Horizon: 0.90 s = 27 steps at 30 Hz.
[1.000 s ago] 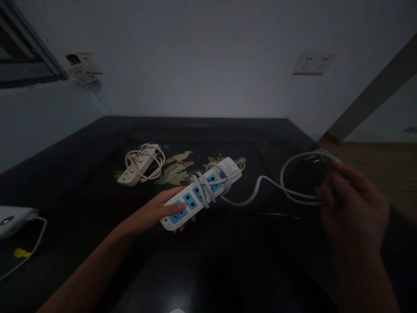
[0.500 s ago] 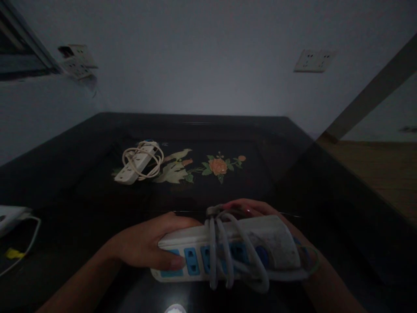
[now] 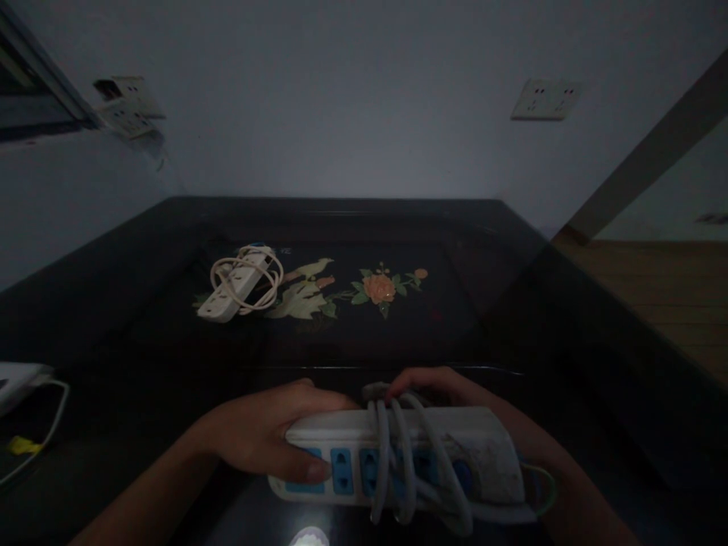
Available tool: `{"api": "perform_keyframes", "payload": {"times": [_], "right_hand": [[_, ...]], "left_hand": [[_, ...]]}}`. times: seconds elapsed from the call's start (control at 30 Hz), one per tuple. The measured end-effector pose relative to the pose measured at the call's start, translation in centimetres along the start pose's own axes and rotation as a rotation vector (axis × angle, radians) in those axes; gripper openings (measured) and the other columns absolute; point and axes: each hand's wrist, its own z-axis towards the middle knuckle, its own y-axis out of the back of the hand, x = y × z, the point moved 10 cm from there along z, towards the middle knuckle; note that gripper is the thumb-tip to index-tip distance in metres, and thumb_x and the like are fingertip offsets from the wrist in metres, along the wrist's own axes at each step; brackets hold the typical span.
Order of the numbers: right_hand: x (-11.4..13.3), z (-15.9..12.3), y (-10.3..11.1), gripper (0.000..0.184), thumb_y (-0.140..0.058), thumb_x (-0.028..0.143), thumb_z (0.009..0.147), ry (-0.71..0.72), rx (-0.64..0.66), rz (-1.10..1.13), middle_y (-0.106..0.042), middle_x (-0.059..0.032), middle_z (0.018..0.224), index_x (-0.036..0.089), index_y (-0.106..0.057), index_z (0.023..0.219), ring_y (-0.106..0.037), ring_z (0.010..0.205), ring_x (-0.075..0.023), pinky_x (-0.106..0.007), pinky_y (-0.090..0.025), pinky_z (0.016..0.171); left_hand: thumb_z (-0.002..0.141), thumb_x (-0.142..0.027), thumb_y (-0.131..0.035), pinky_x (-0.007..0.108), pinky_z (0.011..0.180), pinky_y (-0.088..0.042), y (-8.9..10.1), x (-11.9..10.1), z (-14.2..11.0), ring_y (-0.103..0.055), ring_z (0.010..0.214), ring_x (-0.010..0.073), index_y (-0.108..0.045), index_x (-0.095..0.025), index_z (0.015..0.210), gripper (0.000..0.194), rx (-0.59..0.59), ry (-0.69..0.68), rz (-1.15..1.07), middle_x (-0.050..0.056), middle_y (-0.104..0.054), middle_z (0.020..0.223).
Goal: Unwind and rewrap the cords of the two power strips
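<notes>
A white power strip (image 3: 472, 451) with blue sockets is held close to me, low in the view, over the black table (image 3: 512, 303). Its grey cord (image 3: 392, 462) is wound several times round the strip's middle. My left hand (image 3: 267, 436) is closed round the strip's left end, thumb on the socket face. My right hand (image 3: 449, 387) reaches behind the strip's right half, its fingertips curled over the top edge by the cord loops; most of that hand is hidden.
A second, cream power strip (image 3: 236, 284) with its cord coiled on it lies at the table's far left, beside a painted flower motif (image 3: 378, 288). A white device (image 3: 17, 375) with a cable sits at the left edge. Wall sockets (image 3: 546, 98) are on the back wall.
A second ago my right hand was out to the right pulling a loose loop of cord. Now the cord is wound on the strip, and both hands hold it nearer me and lower.
</notes>
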Motion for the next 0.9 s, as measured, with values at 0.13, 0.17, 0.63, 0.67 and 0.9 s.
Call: {"api": "perform_keyframes", "payload": {"times": [0.13,0.17,0.63,0.67,0.9], "right_hand": [[-0.9,0.7,0.9,0.017,-0.073,0.024,0.070,-0.019,-0.048,0.016,-0.062,0.0025,0.078,0.020,-0.064,0.084,-0.057,0.068,-0.0108,-0.023,-0.046,0.065],[-0.9,0.8,1.2,0.016,-0.072,0.024,0.071,-0.014,-0.060,0.025,-0.061,0.0029,0.076,0.019,-0.062,0.082,-0.055,0.065,-0.0099,-0.021,-0.045,0.061],[6.3,-4.0,8.1,0.013,-0.063,0.019,0.079,0.551,-0.642,-0.589,-0.065,0.0000,0.083,0.027,-0.073,0.084,-0.061,0.074,-0.0130,-0.021,-0.045,0.061],[6.5,-4.4,8.4,0.015,-0.063,0.018,0.080,0.573,-0.686,-0.625,-0.065,0.0000,0.084,0.028,-0.073,0.086,-0.061,0.076,-0.0133,-0.021,-0.045,0.062],[6.9,-5.7,9.3,0.016,-0.064,0.020,0.079,0.633,-0.847,-0.730,-0.066,-0.0010,0.088,0.028,-0.072,0.090,-0.061,0.080,-0.0162,-0.027,-0.046,0.069]], "left_hand": [[0.073,-0.040,-0.065,0.017,0.053,-0.041,0.1,0.3,0.1,-0.052,0.065,0.0116,-0.061,-0.016,0.102,0.037,0.014,0.035,-0.023,0.001,-0.061,0.080],[0.073,-0.040,-0.065,0.017,0.055,-0.043,0.2,0.4,0.0,-0.054,0.068,0.0124,-0.061,-0.016,0.103,0.038,0.008,0.043,-0.030,0.002,-0.062,0.083],[0.077,-0.049,-0.063,0.021,0.066,-0.047,3.2,0.7,-0.5,-0.059,0.082,0.0176,-0.064,-0.018,0.104,0.041,-0.195,0.089,-0.016,0.003,-0.064,0.090],[0.077,-0.047,-0.064,0.021,0.067,-0.048,3.4,0.8,-0.5,-0.059,0.083,0.0178,-0.063,-0.019,0.107,0.042,-0.214,0.093,-0.030,0.003,-0.065,0.093],[0.082,-0.042,-0.062,0.022,0.049,-0.049,5.0,2.8,0.1,-0.064,0.060,0.0159,-0.050,-0.014,0.123,0.051,-0.375,0.086,-0.366,0.010,-0.069,0.086]]}}
